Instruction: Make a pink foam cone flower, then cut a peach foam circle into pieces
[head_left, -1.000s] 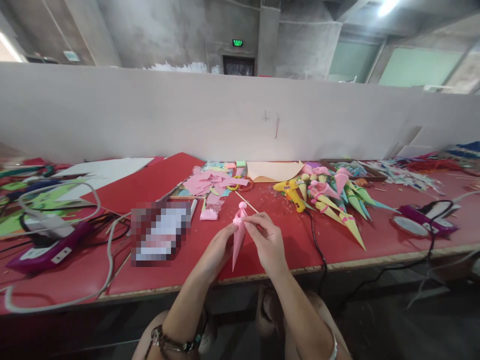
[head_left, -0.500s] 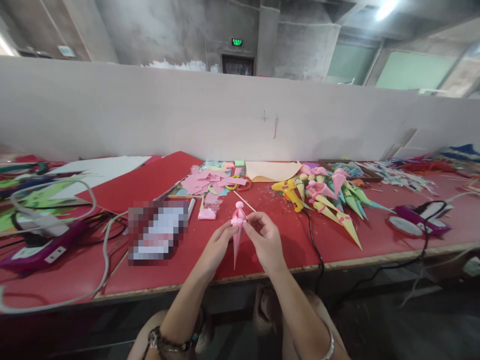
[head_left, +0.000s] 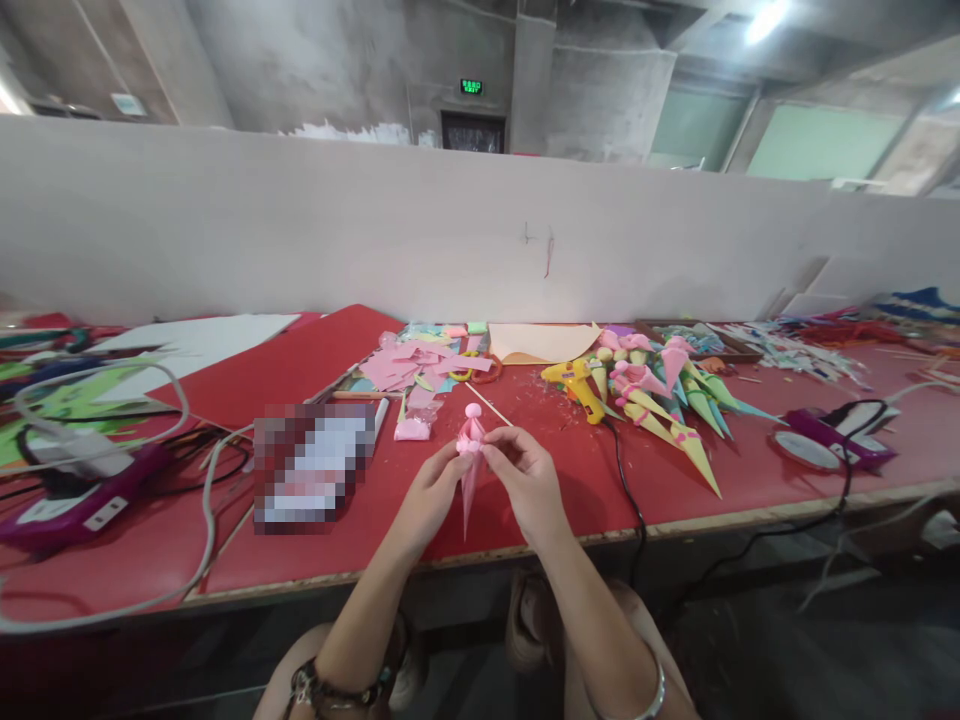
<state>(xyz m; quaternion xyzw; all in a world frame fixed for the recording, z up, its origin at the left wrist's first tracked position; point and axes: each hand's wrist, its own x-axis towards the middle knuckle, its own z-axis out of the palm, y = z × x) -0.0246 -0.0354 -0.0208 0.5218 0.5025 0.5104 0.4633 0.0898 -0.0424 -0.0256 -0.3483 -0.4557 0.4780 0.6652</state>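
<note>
A pink paper cone figure [head_left: 469, 485] with a round pink head is held point-down over the front part of the red table. From the left, my left hand [head_left: 439, 485] pinches it just under the head, at a lumpy pink band. My right hand [head_left: 529, 475] grips the same band from the right, thumb and forefinger closed on it. Behind the figure lies a thin wooden stick [head_left: 489, 405]. A small bag of pink clay [head_left: 413, 428] rests to the left of the stick.
A yellow glue gun [head_left: 576, 387] with a black cord lies to the right, beside a pile of finished-looking cone figures [head_left: 697, 460]. Pink paper pieces [head_left: 409, 362] and scissors [head_left: 486, 368] lie at the back. Purple power strips [head_left: 90, 500] and white cables occupy the left.
The view has shifted very slightly. Both hands keep their grip on the pink cone figure, which has barely moved.
</note>
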